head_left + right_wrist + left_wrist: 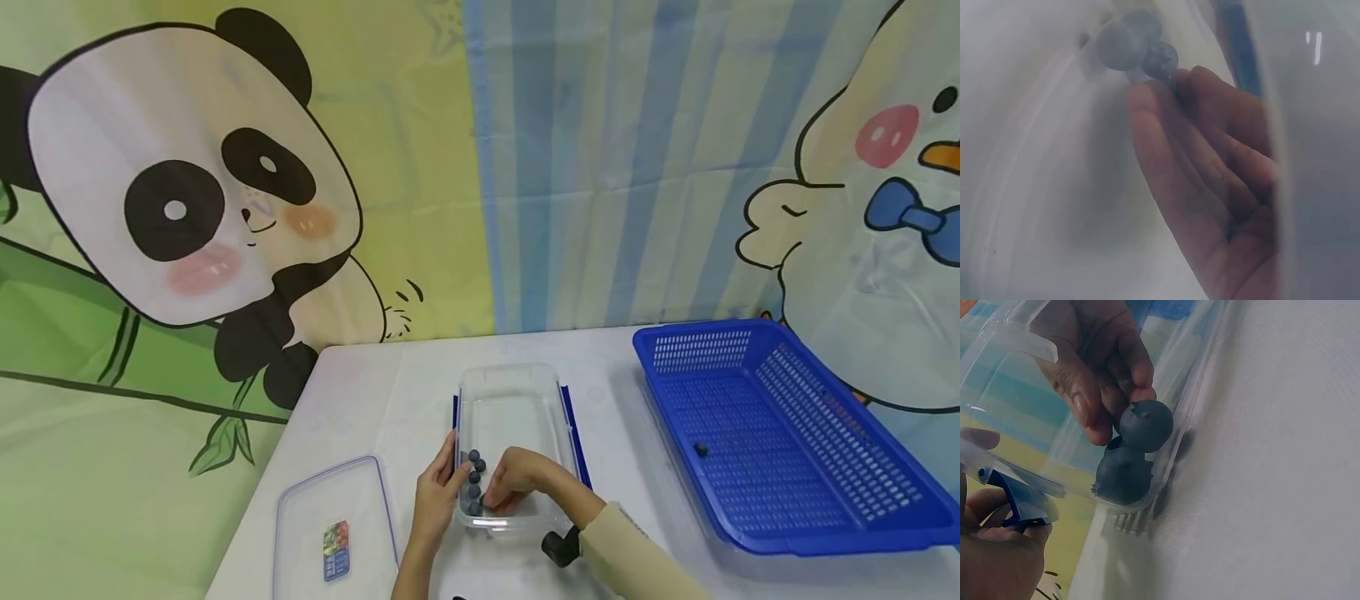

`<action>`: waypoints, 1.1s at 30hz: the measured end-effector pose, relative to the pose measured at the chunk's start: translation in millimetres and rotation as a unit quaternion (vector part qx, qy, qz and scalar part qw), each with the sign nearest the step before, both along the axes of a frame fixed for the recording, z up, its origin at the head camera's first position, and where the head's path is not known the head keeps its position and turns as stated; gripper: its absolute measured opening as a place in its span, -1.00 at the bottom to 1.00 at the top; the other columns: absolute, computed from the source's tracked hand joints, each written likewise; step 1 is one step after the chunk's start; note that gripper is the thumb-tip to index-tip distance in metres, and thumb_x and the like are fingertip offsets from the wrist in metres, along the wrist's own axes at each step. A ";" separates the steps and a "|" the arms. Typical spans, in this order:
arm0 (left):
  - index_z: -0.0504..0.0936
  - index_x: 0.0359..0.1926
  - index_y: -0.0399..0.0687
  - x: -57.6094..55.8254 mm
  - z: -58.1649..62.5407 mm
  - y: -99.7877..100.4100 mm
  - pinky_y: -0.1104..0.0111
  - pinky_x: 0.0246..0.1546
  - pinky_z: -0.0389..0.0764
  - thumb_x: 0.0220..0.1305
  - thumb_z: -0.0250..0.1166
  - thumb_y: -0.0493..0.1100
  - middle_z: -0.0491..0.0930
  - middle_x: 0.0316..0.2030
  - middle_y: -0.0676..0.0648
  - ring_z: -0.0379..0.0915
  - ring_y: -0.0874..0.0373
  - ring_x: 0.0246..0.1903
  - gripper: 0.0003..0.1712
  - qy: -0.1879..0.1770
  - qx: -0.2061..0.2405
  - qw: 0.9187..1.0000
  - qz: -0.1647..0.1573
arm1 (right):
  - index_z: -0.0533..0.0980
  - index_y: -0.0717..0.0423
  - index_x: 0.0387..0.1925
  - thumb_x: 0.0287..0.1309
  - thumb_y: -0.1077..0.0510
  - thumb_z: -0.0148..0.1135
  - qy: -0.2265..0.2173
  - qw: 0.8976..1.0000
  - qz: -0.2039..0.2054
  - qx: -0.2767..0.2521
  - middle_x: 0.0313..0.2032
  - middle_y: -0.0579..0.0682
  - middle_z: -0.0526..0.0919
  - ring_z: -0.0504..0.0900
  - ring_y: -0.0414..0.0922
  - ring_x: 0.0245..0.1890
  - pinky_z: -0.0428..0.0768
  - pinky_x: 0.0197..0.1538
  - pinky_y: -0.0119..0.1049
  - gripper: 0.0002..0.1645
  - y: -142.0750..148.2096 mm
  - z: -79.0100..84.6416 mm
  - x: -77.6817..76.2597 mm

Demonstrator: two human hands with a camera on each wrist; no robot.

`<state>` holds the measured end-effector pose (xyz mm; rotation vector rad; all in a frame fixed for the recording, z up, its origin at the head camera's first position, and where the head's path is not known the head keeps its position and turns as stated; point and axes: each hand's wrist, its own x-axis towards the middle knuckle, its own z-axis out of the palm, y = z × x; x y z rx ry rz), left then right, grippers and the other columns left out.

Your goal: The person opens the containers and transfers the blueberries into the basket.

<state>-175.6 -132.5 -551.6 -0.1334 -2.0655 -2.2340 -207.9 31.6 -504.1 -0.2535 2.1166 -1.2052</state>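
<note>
A clear plastic food box (504,373) with blue side latches (574,437) stands on the table. Several blueberries (475,477) lie in a row along its inner left wall. My left hand (433,500) grips that wall, thumb over the rim and fingers outside by a blue latch (1017,497). Inside the box, near the front left corner, is my right hand (519,473). Its fingertips (1144,97) pinch a blueberry (1161,59) low by the box floor, close against others in the row. The left wrist view shows two blueberries (1146,425) large in that corner.
A blue mesh basket (795,467) sits to the right on a clear tray, with one dark blueberry (701,449) in it. On the left lies a clear lid (300,533) with a colored label (336,552). A printed curtain (585,167) hangs behind the table.
</note>
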 end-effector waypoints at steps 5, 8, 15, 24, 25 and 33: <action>0.14 0.35 -0.21 -0.7 -0.9 -0.8 0.51 0.20 0.12 0.23 0.21 -0.28 0.03 0.37 -0.15 -0.07 0.11 0.33 -0.30 -0.008 0.001 1.000 -0.001 | 0.64 0.37 -0.51 -0.13 0.40 0.38 -0.007 1.000 0.005 0.007 -0.57 0.14 0.67 0.66 -0.09 -0.56 0.68 -0.39 -0.23 -0.93 -0.8 1.0 -0.2; 0.13 0.35 -0.21 -0.6 -1.1 -1.4 0.52 0.20 0.12 0.24 0.20 -0.30 0.01 0.37 -0.15 -0.09 0.11 0.33 -0.30 -0.011 0.005 1.000 -0.004 | 0.64 0.36 -0.50 -0.13 0.39 0.38 -0.011 1.000 0.007 0.013 -0.57 0.12 0.67 0.65 -0.11 -0.56 0.68 -0.39 -0.24 -0.94 -2.1 0.5 0.9; 0.19 0.33 -0.24 0.3 1.6 -1.5 0.56 0.18 0.16 0.22 0.21 -0.34 0.06 0.35 -0.20 -0.03 0.09 0.32 -0.33 -0.005 0.010 1.000 0.006 | 0.65 0.28 -0.55 -0.16 0.37 0.40 -0.008 0.999 0.013 0.050 -0.60 0.04 0.66 0.62 -0.16 -0.61 0.67 -0.43 -0.27 -0.96 -6.5 -1.6 2.2; 0.22 0.32 -0.19 0.6 2.8 0.4 0.54 0.18 0.18 0.21 0.21 -0.33 0.11 0.34 -0.12 0.01 0.12 0.31 -0.34 -0.015 0.001 1.000 0.013 | 0.66 0.22 -0.57 -0.17 0.35 0.43 -0.014 0.998 0.004 0.065 -0.61 0.02 0.66 0.61 -0.20 -0.62 0.64 -0.48 -0.34 -0.94 -6.5 -4.7 3.0; 0.22 0.32 -0.19 0.6 2.8 0.4 0.53 0.18 0.17 0.21 0.21 -0.33 0.10 0.34 -0.13 0.00 0.12 0.31 -0.34 -0.015 0.000 1.000 0.013 | 0.66 0.23 -0.58 -0.17 0.35 0.43 -0.014 0.998 0.004 0.064 -0.61 0.02 0.66 0.61 -0.20 -0.62 0.64 -0.48 -0.34 -0.94 -6.5 -5.0 3.0; 0.20 0.33 -0.18 -0.1 2.2 0.1 0.54 0.19 0.15 0.22 0.21 -0.33 0.06 0.36 -0.18 -0.03 0.10 0.32 -0.33 -0.013 -0.002 1.000 0.007 | 0.65 0.23 -0.57 -0.17 0.35 0.43 -0.017 0.998 0.002 0.060 -0.61 0.01 0.66 0.60 -0.18 -0.60 0.64 -0.45 -0.28 -0.94 -8.1 -5.5 2.3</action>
